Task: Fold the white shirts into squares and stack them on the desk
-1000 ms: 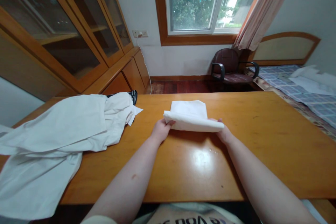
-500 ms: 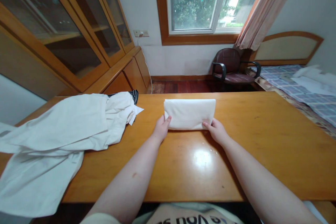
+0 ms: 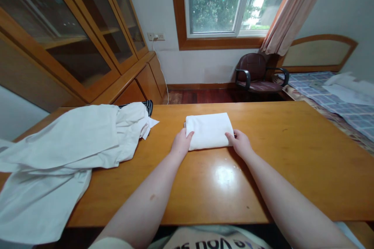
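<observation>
Left hand: half open, thumb lying on the cloth's near left corner, the other fingers against its left edge; I grip nothing
Right hand: half open too, thumb and fingertips touching the cloth's near right corner
Cloth: white, folded to a thick rectangle, flat on the table, between my two hands and just ahead of them
Table: glossy wood under both hands
Clothes: loose white heap well to the left of my left hand, hanging over the near edge
Striped piece: dark, peeking out at the heap's far end
Chair: dark, far ahead of my right hand, beyond the table
Bed: far off to the right of my right hand
</observation>
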Available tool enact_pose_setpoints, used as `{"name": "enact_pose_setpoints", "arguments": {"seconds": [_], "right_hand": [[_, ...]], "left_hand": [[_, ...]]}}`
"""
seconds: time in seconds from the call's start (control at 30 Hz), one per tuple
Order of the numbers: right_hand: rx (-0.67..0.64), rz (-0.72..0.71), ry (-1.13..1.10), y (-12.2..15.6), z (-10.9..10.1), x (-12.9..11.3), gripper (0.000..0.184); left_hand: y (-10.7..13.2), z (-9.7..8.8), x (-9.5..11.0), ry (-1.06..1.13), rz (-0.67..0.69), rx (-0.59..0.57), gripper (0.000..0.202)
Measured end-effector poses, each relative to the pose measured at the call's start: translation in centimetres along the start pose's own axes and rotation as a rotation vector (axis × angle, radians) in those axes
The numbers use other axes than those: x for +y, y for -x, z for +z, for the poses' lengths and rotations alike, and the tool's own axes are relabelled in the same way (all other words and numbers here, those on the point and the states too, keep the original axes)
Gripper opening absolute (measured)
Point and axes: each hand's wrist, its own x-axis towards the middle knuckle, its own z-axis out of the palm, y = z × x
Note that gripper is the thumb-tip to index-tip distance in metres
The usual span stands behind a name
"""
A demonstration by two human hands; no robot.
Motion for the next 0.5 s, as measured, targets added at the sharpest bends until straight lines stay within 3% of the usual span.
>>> {"name": "enact_pose_setpoints", "arguments": {"seconds": [0.27, 0.4, 0.5], "right_hand": [[-0.011, -0.002, 0.030, -0.19, 0.02, 0.27, 0.032], [-0.030, -0.033, 0.114, -0.29, 0.09, 0.51, 0.034], [-0.036, -0.047, 0.146, -0.30, 0.08, 0.32, 0.036]], "left_hand": [[0.33, -0.04, -0.14, 0.100, -0.093, 0.029, 0.028], [0.50, -0.03, -0.50, 0.277, -0.100, -0.026, 0.040], [0.46, -0.34, -0.56, 0.257, -0.121, -0.077, 0.036]]}}
